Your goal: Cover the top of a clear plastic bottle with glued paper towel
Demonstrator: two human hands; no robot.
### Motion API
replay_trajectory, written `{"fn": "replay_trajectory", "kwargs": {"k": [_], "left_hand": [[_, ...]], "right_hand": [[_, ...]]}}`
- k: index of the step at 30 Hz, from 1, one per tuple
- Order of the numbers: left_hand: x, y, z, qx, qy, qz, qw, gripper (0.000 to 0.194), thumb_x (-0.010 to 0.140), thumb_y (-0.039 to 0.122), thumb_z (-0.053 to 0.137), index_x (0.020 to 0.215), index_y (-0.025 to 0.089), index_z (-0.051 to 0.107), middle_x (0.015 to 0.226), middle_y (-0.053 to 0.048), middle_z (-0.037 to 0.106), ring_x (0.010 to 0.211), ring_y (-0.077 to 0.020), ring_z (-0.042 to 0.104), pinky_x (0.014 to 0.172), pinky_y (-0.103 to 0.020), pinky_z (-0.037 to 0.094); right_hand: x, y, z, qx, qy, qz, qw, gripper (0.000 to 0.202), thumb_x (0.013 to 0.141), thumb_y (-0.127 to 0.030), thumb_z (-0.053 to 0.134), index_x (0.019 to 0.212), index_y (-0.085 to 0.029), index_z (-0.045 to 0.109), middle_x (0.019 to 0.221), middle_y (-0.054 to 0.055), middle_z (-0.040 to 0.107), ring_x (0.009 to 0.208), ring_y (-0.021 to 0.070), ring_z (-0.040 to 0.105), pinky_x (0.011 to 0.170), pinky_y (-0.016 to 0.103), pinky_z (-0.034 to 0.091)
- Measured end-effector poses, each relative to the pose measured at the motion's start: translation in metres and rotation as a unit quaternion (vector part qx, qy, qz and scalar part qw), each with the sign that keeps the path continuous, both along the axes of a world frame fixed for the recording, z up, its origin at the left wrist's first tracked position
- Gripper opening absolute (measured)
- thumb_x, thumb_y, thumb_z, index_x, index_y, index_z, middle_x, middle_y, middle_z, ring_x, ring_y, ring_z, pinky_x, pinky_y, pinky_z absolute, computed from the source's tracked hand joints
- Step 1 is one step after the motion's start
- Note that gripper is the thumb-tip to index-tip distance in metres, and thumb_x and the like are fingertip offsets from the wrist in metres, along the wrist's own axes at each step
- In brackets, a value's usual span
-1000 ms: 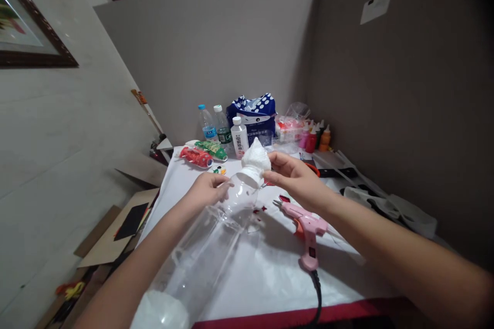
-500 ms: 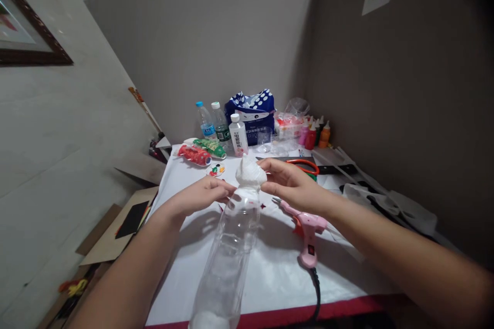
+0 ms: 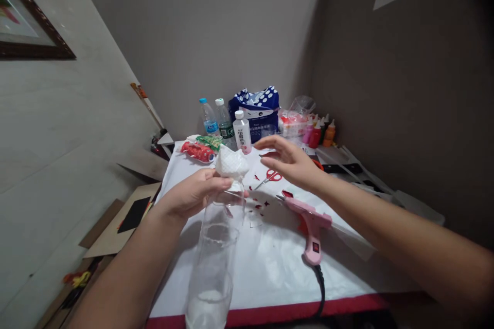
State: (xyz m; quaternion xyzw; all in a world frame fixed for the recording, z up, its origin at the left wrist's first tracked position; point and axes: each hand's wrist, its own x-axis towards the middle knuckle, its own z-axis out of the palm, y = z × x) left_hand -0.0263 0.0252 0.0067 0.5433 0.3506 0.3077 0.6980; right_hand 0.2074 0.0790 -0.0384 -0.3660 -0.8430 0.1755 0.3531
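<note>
A large clear plastic bottle (image 3: 216, 257) leans up from the near table edge, its top covered by a bunched white tissue wad (image 3: 231, 162). My left hand (image 3: 198, 190) is closed around the bottle's neck just under the wad, thumb across the front. Off to the right, my right hand (image 3: 289, 162) hovers with thumb and fingers apart, touching nothing. Below that hand lie red-handled scissors (image 3: 273, 175) and small dark red scraps (image 3: 266, 204). A pink glue gun (image 3: 311, 221) rests on the white cloth beneath my right forearm.
Small bottles, among them a white-capped one (image 3: 242, 132), stand at the back beside a blue bag (image 3: 257, 113). Red packaging (image 3: 197, 152) lies back left. Colored paint bottles (image 3: 329, 133) are at back right. Cardboard (image 3: 116, 226) leans left of the table.
My right hand has come away from the white tissue wad and opened. My left hand has closed on the bottle's neck, and the bottle has shifted slightly left, uncovering scissors and scraps.
</note>
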Motion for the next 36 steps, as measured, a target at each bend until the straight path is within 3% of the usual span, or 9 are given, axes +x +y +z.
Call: {"fn": "replay_trajectory", "kwargs": {"k": [2,4,8,14,20,24,27,30,36], "left_hand": [[-0.002,0.001,0.001,-0.008,-0.013,0.027,1.0,0.037,0.068,0.033,0.08,0.096,0.012,0.071,0.088,-0.012,0.075,0.084,-0.0268,0.071,0.079,-0.04,0.056],[-0.003,0.003,0.001,-0.02,-0.022,0.04,0.999,0.034,0.068,0.035,0.08,0.091,0.012,0.071,0.087,-0.012,0.076,0.083,-0.0275,0.072,0.079,-0.04,0.055],[-0.003,0.004,-0.001,-0.014,-0.035,0.053,0.998,0.041,0.067,0.036,0.083,0.097,0.011,0.07,0.095,-0.012,0.076,0.088,-0.0265,0.072,0.085,-0.039,0.053],[-0.001,0.001,0.002,-0.01,-0.035,0.082,0.996,0.046,0.062,0.034,0.086,0.101,0.015,0.071,0.099,-0.01,0.075,0.09,-0.0259,0.072,0.087,-0.035,0.052],[-0.001,-0.006,0.007,0.009,-0.075,0.114,0.991,0.041,0.063,0.021,0.084,0.102,0.016,0.072,0.097,-0.009,0.075,0.09,-0.0248,0.071,0.092,-0.04,0.051],[0.003,-0.012,0.011,0.017,-0.099,0.127,0.987,0.041,0.061,0.015,0.082,0.101,0.017,0.073,0.097,-0.008,0.075,0.094,-0.0269,0.069,0.093,-0.042,0.05],[0.006,-0.018,0.012,0.017,-0.109,0.134,0.985,0.042,0.06,0.013,0.081,0.102,0.017,0.073,0.098,-0.009,0.075,0.097,-0.0287,0.068,0.095,-0.046,0.049],[0.011,-0.023,0.012,0.022,-0.1,0.135,0.986,0.041,0.059,0.014,0.08,0.1,0.017,0.074,0.097,-0.01,0.075,0.102,-0.0319,0.066,0.099,-0.05,0.045],[0.018,-0.032,0.009,0.039,-0.064,0.13,0.989,0.037,0.059,0.015,0.077,0.095,0.017,0.075,0.094,-0.01,0.076,0.101,-0.0336,0.066,0.101,-0.049,0.04]], "right_hand": [[0.009,0.016,-0.015,-0.021,-0.104,-0.051,0.993,0.021,0.096,-0.02,0.046,0.11,-0.014,0.06,0.111,0.011,0.066,0.103,0.0201,0.062,0.088,0.033,0.05],[0.015,0.028,-0.032,-0.041,-0.185,-0.052,0.98,0.015,0.093,-0.021,0.055,0.097,-0.012,0.066,0.098,0.01,0.068,0.092,0.0209,0.065,0.083,0.035,0.052],[0.015,0.039,-0.054,-0.049,-0.306,-0.054,0.949,0.03,0.093,-0.032,0.058,0.116,-0.014,0.059,0.115,0.009,0.062,0.098,0.0203,0.063,0.084,0.041,0.053],[0.002,0.046,-0.051,-0.043,-0.368,-0.077,0.926,0.031,0.092,-0.032,0.059,0.118,-0.014,0.059,0.119,0.011,0.06,0.1,0.0211,0.062,0.085,0.04,0.053],[0.014,0.038,-0.04,-0.014,-0.29,-0.11,0.95,0.022,0.09,-0.028,0.061,0.104,-0.011,0.065,0.11,0.011,0.061,0.092,0.019,0.062,0.081,0.036,0.052],[0.031,0.013,-0.023,0.005,-0.185,-0.129,0.974,0.023,0.092,-0.029,0.054,0.098,-0.015,0.072,0.098,0.009,0.057,0.086,0.0182,0.059,0.078,0.029,0.049],[0.037,-0.025,-0.004,-0.019,-0.047,-0.082,0.995,0.028,0.092,-0.039,0.052,0.094,-0.021,0.073,0.088,0.005,0.054,0.081,0.0172,0.057,0.073,0.028,0.048],[0.035,-0.066,0.012,-0.035,0.092,-0.039,0.994,0.022,0.088,-0.039,0.059,0.079,-0.022,0.072,0.095,0.006,0.053,0.095,0.0216,0.054,0.084,0.034,0.046],[0.031,-0.103,0.007,-0.126,0.089,0.022,0.988,0.026,0.092,-0.035,0.054,0.074,-0.023,0.068,0.072,0.002,0.053,0.068,0.0166,0.053,0.063,0.03,0.042]]}}
